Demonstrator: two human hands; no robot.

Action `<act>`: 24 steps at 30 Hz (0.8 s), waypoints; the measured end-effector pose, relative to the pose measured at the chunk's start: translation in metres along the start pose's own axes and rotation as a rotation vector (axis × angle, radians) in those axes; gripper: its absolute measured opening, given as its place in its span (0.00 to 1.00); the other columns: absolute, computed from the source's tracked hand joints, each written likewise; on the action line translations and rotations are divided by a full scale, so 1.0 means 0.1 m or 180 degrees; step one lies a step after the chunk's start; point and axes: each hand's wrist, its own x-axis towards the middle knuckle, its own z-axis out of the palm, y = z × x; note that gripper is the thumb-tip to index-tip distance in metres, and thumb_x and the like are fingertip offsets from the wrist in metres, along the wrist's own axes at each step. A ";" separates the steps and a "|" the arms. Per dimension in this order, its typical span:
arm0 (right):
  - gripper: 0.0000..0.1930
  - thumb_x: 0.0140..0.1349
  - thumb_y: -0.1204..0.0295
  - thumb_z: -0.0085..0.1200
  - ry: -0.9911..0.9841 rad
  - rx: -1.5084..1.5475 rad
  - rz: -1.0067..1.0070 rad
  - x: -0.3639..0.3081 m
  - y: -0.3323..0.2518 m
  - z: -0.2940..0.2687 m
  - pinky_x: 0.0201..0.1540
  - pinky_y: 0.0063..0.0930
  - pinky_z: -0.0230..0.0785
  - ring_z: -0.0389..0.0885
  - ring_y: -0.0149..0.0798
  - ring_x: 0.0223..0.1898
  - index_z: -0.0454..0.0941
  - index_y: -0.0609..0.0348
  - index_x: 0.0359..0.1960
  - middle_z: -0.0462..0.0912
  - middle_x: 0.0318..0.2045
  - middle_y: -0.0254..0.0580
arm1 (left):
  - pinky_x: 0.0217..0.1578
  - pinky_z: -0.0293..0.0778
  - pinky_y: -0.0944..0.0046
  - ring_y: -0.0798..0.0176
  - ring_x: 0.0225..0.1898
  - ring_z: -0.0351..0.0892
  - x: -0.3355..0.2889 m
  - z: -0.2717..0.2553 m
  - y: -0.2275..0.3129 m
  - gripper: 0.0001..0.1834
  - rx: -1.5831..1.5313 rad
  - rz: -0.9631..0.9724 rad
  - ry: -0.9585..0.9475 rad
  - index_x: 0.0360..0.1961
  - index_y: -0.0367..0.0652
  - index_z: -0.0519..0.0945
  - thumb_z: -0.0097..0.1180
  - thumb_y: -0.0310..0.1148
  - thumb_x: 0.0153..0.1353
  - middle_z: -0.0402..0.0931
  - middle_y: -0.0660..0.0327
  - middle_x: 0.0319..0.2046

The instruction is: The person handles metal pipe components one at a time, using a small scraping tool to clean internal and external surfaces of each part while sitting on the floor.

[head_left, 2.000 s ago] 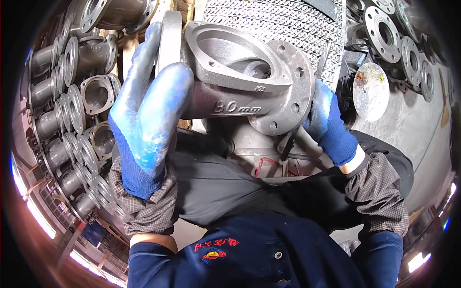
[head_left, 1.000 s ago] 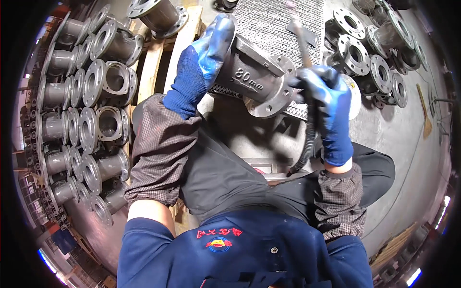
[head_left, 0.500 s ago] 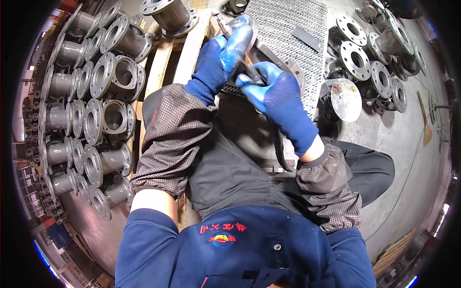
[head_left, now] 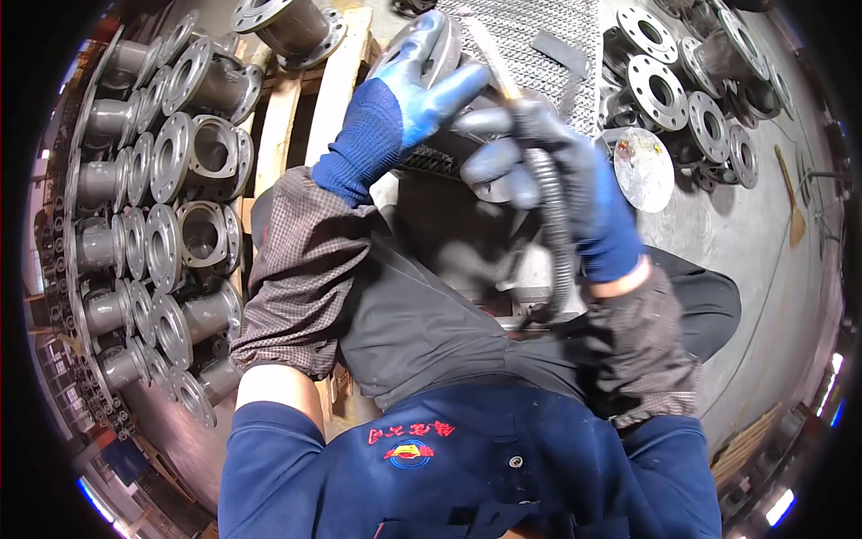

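The left hand (head_left: 409,99), in a blue glove, lies flat on a grey metal pipe fitting (head_left: 429,54) with a round flange. The fingers are spread over the flange and press on it. The fitting sits far ahead of the person, in the middle of the view, on a grey mesh mat (head_left: 539,45).

The right hand (head_left: 548,171), in a blue and grey glove, is just beside the left hand, almost touching it. It is closed tight around a thin air tool (head_left: 492,56) with a black ribbed hose (head_left: 557,234). The tip of the tool points up toward the fitting. The hose hangs down from the hand toward the person's lap.

On the left, many grey flanged pipe fittings (head_left: 153,225) stand in rows, close together. A wooden pallet (head_left: 337,81) lies between those rows and the person. On the far right, more flanged fittings (head_left: 682,90) lie in a pile on the concrete floor (head_left: 745,234). A flat round metal disc (head_left: 643,169) lies near that pile, just right of the right hand.

Near the bottom, the person's dark blue jacket (head_left: 467,476) has a small red and yellow badge (head_left: 409,449) on the chest, with red writing above it. Checked sleeve covers (head_left: 301,269) wrap both forearms.
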 end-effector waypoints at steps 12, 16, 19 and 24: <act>0.20 0.62 0.70 0.45 0.0662 -0.2809 0.1564 -0.32 -0.91 -0.49 0.29 0.22 0.71 0.78 0.28 0.23 0.73 0.69 0.53 0.79 0.22 0.40 | 0.63 0.57 0.61 0.52 0.67 0.58 -0.32 0.00 0.65 0.39 -0.1727 -0.1296 0.0189 0.65 0.29 0.57 0.58 0.18 0.50 0.57 0.45 0.66; 0.17 0.62 0.70 0.46 0.0421 -0.3031 0.2052 0.02 -0.93 -0.48 0.29 0.23 0.72 0.79 0.29 0.22 0.77 0.70 0.46 0.82 0.21 0.43 | 0.48 0.66 0.60 0.51 0.48 0.68 -0.32 -0.01 0.66 0.42 -0.1698 -0.1227 0.0227 0.65 0.30 0.59 0.61 0.20 0.47 0.66 0.46 0.52; 0.17 0.61 0.74 0.42 -0.0339 -0.3624 0.1972 0.21 -0.89 -0.62 0.25 0.22 0.76 0.81 0.30 0.21 0.75 0.70 0.49 0.82 0.22 0.43 | 0.33 0.75 0.59 0.49 0.30 0.78 -0.31 0.03 0.67 0.43 -0.1722 -0.1123 0.0310 0.64 0.31 0.61 0.65 0.23 0.44 0.77 0.47 0.38; 0.14 0.60 0.72 0.45 -0.0621 -0.3530 0.1656 0.35 -0.74 -0.72 0.33 0.24 0.75 0.82 0.30 0.26 0.79 0.70 0.40 0.82 0.23 0.44 | 0.33 0.75 0.58 0.48 0.31 0.79 -0.24 0.06 0.65 0.45 -0.1753 -0.1066 0.0367 0.64 0.31 0.60 0.66 0.23 0.42 0.77 0.46 0.40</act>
